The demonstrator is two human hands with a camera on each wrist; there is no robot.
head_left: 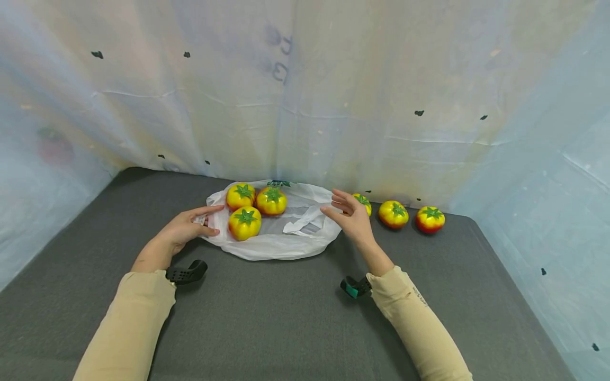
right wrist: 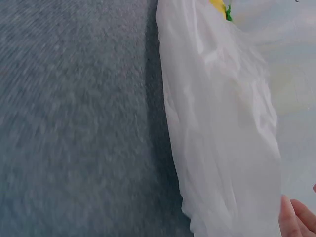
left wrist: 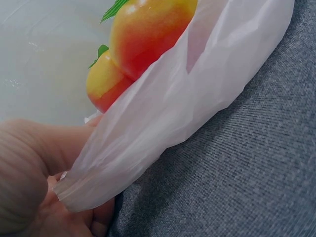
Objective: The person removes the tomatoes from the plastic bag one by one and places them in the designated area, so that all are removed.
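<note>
A white plastic bag [head_left: 267, 247] lies spread with its mouth up, and three yellow-and-red tomatoes with green leafy tops sit inside its left part. The nearest of these is the front tomato [head_left: 244, 224]. At the bag's left end, my left hand [head_left: 183, 228] holds the edge; in the left wrist view the plastic [left wrist: 143, 133] runs between thumb and fingers. My right hand [head_left: 353, 218] is at the bag's right rim with fingers extended and apart. In the right wrist view, its fingertips [right wrist: 291, 219] show right beside the white plastic [right wrist: 222, 123].
Right of the bag, three more tomatoes stand in a row: one partly behind my right hand [head_left: 364, 203], a middle tomato [head_left: 393, 214] and an end tomato [head_left: 430, 219]. The dark grey table [head_left: 276, 317] backs onto a pale hanging sheet [head_left: 333, 106].
</note>
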